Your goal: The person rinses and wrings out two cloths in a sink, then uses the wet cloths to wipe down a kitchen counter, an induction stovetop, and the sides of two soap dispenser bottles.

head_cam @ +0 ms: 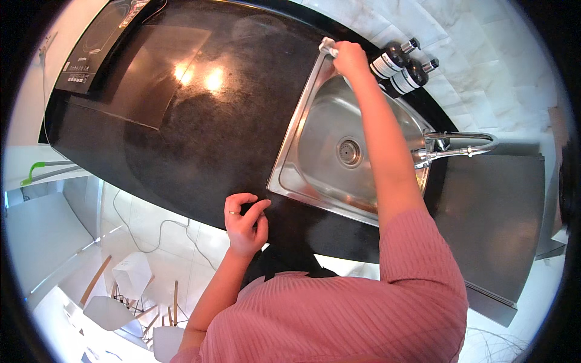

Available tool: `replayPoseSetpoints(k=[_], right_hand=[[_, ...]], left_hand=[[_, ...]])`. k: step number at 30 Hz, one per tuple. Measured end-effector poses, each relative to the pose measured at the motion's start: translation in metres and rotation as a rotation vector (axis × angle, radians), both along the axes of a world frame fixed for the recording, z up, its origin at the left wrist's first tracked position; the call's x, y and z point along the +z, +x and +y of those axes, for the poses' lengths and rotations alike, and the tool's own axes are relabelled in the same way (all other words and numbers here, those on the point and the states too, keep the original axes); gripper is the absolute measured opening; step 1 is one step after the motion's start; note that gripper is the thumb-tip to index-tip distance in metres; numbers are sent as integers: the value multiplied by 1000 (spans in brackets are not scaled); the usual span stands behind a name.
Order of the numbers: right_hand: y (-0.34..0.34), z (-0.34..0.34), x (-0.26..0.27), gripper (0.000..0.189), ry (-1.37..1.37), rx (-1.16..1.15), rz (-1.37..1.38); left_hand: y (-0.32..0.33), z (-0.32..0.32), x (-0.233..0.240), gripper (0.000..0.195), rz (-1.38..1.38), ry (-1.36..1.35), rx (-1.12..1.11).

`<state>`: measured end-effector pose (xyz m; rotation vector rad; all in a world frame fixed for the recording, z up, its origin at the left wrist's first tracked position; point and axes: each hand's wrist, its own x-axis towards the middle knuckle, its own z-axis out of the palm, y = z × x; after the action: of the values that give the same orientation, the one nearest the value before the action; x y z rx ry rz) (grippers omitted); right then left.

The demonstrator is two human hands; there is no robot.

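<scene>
My right hand [353, 59] reaches out to the back left corner of a stainless steel sink [290, 138]. Pinched in its fingers is a small crumpled white cloth or tissue [327, 45], which appears to touch the rim there. That forearm crosses above the basin and covers part of it. The round drain strainer [349, 152] shows at the basin's bottom. My left hand [247, 222], wearing a ring, hovers by the front edge of the black countertop [218, 149], near the sink's front left corner. Its fingers are loosely bent, apart and hold nothing.
Behind the sink stand two dark pump bottles [389, 60] with white labels. A chrome faucet [481, 146] rises at the sink's right. An induction cooker [93, 50] sits at the counter's far left. Right of the counter is a grey flat-topped appliance [492, 218]. White chairs [106, 313] stand below left.
</scene>
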<state>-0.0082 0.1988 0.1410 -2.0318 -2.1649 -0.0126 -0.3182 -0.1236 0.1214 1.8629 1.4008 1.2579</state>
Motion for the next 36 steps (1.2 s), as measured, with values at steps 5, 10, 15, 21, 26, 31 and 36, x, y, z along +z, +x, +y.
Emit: replayPoseSetpoints(k=[5, 10, 15, 21, 26, 31, 36], right_hand=[[7, -54, 64, 27, -186, -99, 276], [8, 4, 14, 26, 98, -198, 479], [-76, 23, -55, 37, 255, 175, 243], [-116, -17, 0, 36, 160, 200, 600], [-87, 36, -47, 65, 129, 65, 58], [-190, 119, -62, 62, 134, 228, 133], [-256, 140, -53, 49, 232, 560, 175]], left_hand=[[-4, 2, 0, 29, 10, 13, 22], [-3, 0, -1, 29, 3, 21, 5], [-3, 0, -5, 29, -33, 55, -7], [-36, -3, 12, 30, -142, 95, 87], [-101, 16, 21, 25, -157, 55, 344], [-137, -15, 3, 21, -250, -10, 542], [-164, -41, 0, 20, -203, -88, 611]])
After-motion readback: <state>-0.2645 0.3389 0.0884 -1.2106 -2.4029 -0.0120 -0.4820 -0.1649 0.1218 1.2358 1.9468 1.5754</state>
